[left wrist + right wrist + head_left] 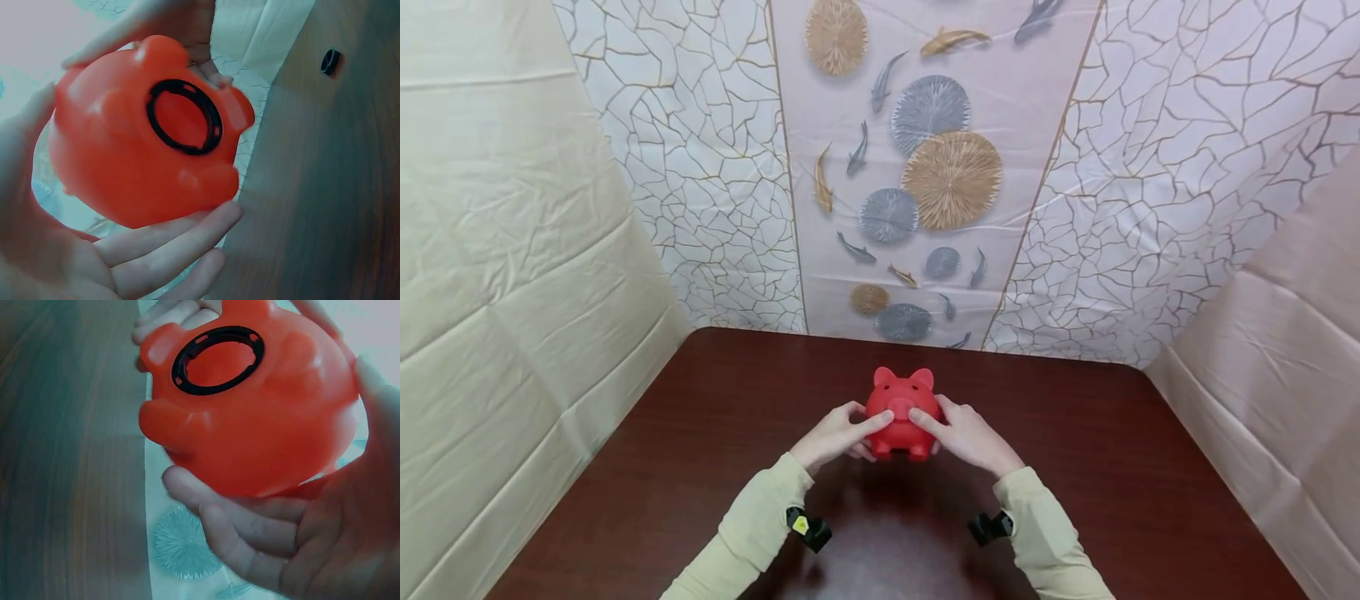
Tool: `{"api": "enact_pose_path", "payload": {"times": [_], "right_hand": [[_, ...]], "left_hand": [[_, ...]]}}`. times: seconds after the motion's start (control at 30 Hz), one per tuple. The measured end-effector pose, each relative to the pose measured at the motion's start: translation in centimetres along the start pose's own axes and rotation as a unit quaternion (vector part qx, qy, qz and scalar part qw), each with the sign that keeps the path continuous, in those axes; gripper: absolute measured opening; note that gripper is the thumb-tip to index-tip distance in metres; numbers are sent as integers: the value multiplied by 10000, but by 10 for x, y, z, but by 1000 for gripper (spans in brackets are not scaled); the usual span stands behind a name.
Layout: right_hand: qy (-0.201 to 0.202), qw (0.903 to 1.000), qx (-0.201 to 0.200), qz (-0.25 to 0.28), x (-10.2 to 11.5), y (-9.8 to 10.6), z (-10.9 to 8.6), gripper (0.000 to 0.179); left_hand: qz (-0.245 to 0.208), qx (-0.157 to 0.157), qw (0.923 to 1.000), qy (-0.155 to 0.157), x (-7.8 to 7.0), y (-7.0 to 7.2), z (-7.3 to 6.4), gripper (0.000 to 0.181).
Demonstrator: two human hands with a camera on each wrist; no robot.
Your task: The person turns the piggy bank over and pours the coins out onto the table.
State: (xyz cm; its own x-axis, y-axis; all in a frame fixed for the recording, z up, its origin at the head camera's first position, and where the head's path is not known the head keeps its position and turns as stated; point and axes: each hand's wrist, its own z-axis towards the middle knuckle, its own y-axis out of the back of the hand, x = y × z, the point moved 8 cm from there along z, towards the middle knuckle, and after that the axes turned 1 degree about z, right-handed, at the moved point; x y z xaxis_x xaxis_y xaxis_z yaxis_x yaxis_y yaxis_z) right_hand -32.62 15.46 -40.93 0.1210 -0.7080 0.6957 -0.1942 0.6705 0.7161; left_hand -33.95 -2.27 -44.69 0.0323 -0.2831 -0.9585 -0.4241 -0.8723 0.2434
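A red piggy bank (pixel 903 400) faces the head camera, held up off the table between both hands. My left hand (pixel 838 433) grips its left side, thumb beside the snout and fingers round the flank. On the other side my right hand (pixel 973 435) holds it the same way. Both wrist views show the underside, where a black ring (pixel 215 125) surrounds a round opening; in the right wrist view the ring (pixel 181 372) sits between the stubby feet. A small round black cap (pixel 330 62) lies on the table in the left wrist view.
The dark brown wooden table (pixel 737 400) spreads under the hands. Patterned cloth (pixel 715 167) hangs behind its far edge, and beige cloth (pixel 497 292) slopes along the left side, with more on the right. Each sleeve carries a small black wrist camera (pixel 808 528).
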Motion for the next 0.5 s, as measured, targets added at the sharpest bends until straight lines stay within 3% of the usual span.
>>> {"api": "enact_pose_path", "payload": {"times": [0.13,0.33,0.5], "right_hand": [[572,9984,-13,-19,4,1,-1,78],[1559,9863,-462,267,9,1,0,98],[1950,9773,-739,385,6,-6,0,109]], "left_hand": [[174,-236,9988,-380,-6,9,-1,72],[-51,-148,9924,-1224,-18,11,0,90],[470,-105,9822,-1814,-15,9,2,99]]}}
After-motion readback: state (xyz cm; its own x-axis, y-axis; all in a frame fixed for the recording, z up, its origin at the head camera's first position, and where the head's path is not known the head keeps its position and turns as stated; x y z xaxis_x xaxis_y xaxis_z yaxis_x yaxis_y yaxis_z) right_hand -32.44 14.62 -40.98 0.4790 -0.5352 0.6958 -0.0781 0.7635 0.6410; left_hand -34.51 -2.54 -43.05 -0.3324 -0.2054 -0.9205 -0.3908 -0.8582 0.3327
